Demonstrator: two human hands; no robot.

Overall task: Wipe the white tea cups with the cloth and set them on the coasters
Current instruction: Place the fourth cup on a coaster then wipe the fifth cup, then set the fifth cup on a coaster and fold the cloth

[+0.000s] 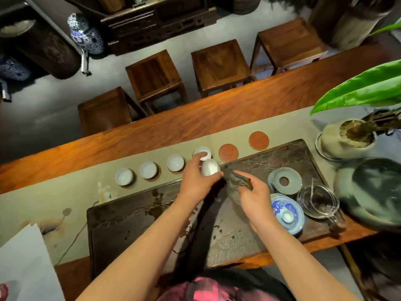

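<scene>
Your left hand grips a small white porcelain tea cup turned foot-up above the dark carved tea tray, exposing its outside for wiping. Your right hand pinches the dark grey cloth just beside it. Four cups already sit on coasters; two round reddish coasters remain bare.

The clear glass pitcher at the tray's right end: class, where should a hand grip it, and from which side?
Grip the clear glass pitcher by its handle, at its near-right side, coming from the right; it stands upright, and saucers crowd its left.
</scene>
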